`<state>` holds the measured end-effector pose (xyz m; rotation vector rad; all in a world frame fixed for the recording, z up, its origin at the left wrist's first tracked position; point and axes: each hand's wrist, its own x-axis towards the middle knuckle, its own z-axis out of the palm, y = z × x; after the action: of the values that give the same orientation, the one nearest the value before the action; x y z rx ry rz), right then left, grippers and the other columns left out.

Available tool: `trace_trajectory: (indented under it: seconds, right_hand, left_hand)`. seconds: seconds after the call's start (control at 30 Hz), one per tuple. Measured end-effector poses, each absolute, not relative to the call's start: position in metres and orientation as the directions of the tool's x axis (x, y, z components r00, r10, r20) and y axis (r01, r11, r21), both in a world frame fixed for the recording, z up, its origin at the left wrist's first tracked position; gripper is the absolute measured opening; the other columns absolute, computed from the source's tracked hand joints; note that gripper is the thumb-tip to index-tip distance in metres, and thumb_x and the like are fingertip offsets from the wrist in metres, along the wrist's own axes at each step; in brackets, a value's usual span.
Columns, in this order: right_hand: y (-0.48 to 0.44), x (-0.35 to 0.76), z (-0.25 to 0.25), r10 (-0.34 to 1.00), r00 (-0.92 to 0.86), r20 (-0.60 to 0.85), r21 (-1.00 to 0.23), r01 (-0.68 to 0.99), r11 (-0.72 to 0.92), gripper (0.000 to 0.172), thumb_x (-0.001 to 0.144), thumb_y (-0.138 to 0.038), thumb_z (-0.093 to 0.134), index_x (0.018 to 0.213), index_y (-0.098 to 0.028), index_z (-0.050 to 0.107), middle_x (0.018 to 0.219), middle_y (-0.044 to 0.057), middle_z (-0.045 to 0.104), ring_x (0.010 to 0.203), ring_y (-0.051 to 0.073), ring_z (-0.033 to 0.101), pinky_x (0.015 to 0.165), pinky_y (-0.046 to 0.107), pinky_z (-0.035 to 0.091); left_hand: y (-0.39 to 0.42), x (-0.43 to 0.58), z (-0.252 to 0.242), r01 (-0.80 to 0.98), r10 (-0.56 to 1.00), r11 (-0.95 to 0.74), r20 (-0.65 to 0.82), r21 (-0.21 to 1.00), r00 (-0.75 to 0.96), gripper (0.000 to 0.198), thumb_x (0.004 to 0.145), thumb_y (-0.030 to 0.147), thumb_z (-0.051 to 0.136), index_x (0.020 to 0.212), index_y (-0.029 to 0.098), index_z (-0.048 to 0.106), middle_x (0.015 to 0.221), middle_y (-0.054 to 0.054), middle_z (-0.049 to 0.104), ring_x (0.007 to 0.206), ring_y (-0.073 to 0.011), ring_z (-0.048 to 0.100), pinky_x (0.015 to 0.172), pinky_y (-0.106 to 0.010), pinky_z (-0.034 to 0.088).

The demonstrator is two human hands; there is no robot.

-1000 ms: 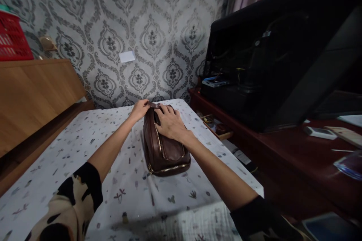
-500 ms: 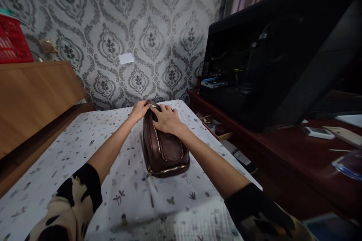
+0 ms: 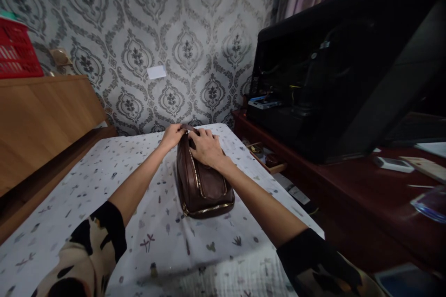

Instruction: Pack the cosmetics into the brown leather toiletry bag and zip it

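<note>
A brown leather bag (image 3: 213, 185) with gold zippers lies on the white patterned sheet (image 3: 146, 222) in the middle of the view. At the bag's far left end, my left hand (image 3: 172, 136) has its fingers closed in a pinch on the edge near the handle. My right hand (image 3: 206, 147) rests on the bag's upper face, its fingers bent and slightly apart over the far end. The right fingertips partly hide the zipper top and the handle.
A dark red desk (image 3: 334, 181) with a large black case (image 3: 334, 79) stands at the right, above an open drawer (image 3: 277, 167). At the left are a wooden headboard (image 3: 49, 116) and a red basket (image 3: 19, 51). Patterned wallpaper is behind.
The fingers of my right hand have shifted very slightly on the bag. My left hand stays at the bag's far end, and the bag has hardly moved.
</note>
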<state>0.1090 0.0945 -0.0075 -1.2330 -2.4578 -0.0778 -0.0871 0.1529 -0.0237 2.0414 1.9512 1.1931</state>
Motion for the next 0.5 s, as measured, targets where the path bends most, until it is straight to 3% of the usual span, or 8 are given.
trace_trajectory:
  seconds: [0.23, 0.5]
  right_hand:
    - [0.0983, 0.1066, -0.0093, 0.765, -0.547, 0.339, -0.111, 0.785, 0.61, 0.031, 0.103, -0.039, 0.051, 0.12, -0.031, 0.076, 0.141, 0.013, 0.053, 0.13, 0.033, 0.048, 0.105, 0.049, 0.044]
    - [0.1024, 0.1046, -0.0151, 0.767, -0.555, 0.321, -0.089, 0.789, 0.608, 0.044, 0.106, -0.045, 0.041, 0.142, -0.031, 0.062, 0.15, 0.015, 0.047, 0.135, 0.034, 0.045, 0.109, 0.055, 0.041]
  left_hand:
    - [0.1517, -0.0863, -0.0219, 0.825, 0.885, -0.177, 0.453, 0.537, -0.105, 0.024, 0.087, 0.028, 0.058, 0.085, 0.016, 0.078, 0.078, -0.005, 0.075, 0.076, -0.0206, 0.064, 0.071, -0.028, 0.046]
    - [0.1453, -0.0807, -0.0194, 0.857, 0.882, -0.161, 0.461, 0.49, -0.097, 0.024, 0.087, 0.028, 0.059, 0.088, 0.015, 0.079, 0.08, -0.007, 0.076, 0.078, -0.0218, 0.065, 0.074, -0.03, 0.047]
